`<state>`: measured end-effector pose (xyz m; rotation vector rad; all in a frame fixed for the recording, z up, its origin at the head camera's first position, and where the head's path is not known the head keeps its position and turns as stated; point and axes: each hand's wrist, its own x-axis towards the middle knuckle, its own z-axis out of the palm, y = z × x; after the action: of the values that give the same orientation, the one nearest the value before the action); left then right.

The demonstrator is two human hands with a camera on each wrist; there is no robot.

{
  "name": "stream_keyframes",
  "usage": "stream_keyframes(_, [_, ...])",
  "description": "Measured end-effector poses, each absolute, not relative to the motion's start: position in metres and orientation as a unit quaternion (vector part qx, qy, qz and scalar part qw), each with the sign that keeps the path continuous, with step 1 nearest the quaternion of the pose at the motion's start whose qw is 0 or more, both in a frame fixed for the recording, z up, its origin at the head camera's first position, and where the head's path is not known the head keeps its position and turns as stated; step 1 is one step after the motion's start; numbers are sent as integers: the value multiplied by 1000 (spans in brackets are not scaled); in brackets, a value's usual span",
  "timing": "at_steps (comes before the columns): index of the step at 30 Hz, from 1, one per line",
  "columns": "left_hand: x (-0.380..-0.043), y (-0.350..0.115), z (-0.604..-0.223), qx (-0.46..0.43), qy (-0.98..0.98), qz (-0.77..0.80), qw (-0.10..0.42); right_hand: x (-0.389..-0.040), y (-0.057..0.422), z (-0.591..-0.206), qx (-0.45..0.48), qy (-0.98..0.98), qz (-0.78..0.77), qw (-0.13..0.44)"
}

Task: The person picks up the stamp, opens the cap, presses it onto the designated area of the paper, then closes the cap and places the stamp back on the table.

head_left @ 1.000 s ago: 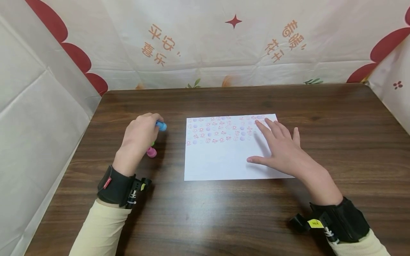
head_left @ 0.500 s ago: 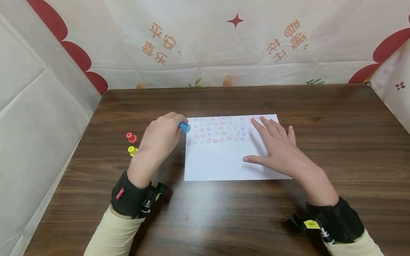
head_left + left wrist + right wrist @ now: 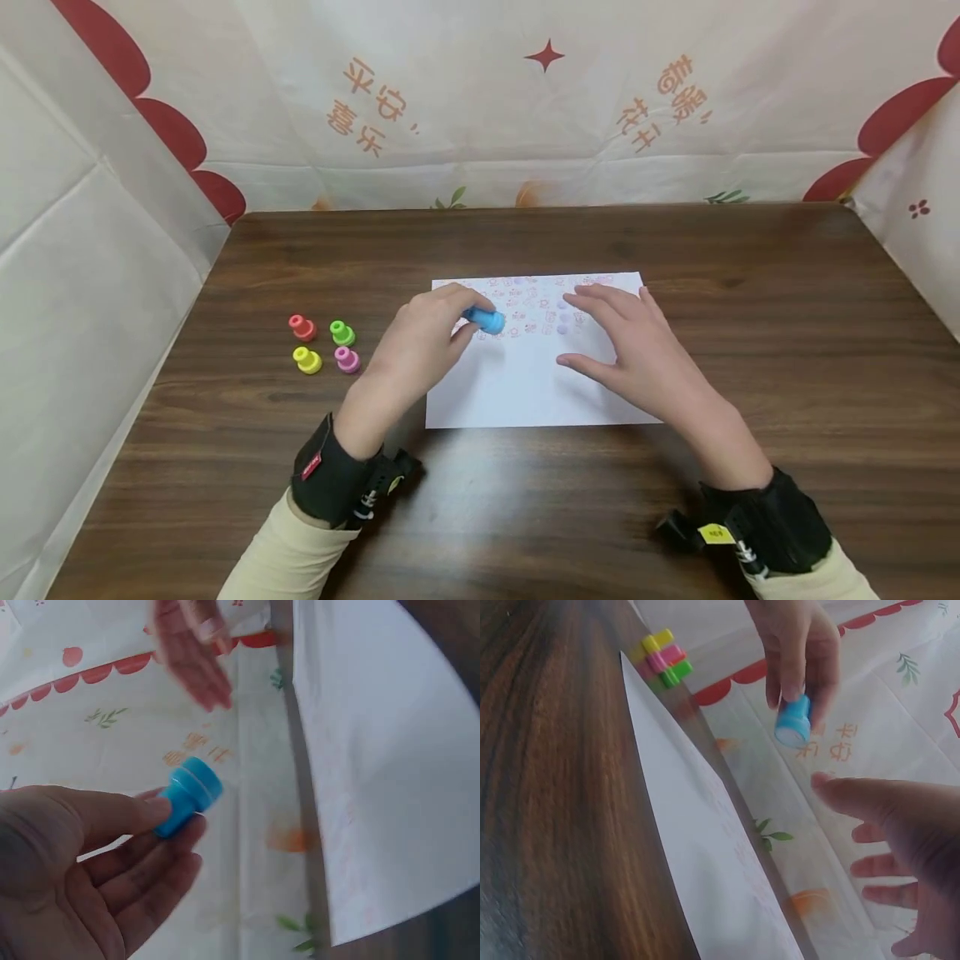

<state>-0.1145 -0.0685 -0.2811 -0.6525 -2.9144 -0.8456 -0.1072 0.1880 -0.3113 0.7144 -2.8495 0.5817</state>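
A small blue stamp [image 3: 487, 321] is pinched between the thumb and fingers of my left hand [image 3: 423, 342], above the left part of a white sheet of paper [image 3: 517, 392]. In the left wrist view the blue stamp [image 3: 189, 795] points its wide end away from the palm. Rows of small red and purple stamped prints [image 3: 536, 315] cover the sheet's upper part, some hidden by the hands. Over the sheet's right side, my right hand [image 3: 645, 354] has its fingers and thumb spread, holding nothing.
Red [image 3: 302, 327], green [image 3: 342, 333], yellow [image 3: 307, 360] and pink stamps [image 3: 347, 360] stand grouped on the brown wooden table [image 3: 525, 517], left of the paper. A white patterned cloth [image 3: 480, 100] hangs behind the far table edge.
My left hand has carried the blue stamp rightward from beside the other stamps to over the paper, uncovering those stamps. My right hand has shifted slightly left.
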Motion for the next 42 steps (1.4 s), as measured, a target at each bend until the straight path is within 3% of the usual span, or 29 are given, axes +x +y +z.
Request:
stream_keyframes(9, [-115,-58,-304,-212,-859,-466,3,-97,176,-312,257,-924,261,110])
stream_keyframes(20, [-101,-53,-310,-199,-769,-601,-87,-83,157,-306,275,-882,353,144])
stream_keyframes(29, [-87,-59,-306,-195,-742,-633,-103,-66,150,-301,241,-875,394,146])
stream_keyframes(42, [-79,-54,-299,-197,-748,-628,-78,-57,153,-287,236,-868,407,161])
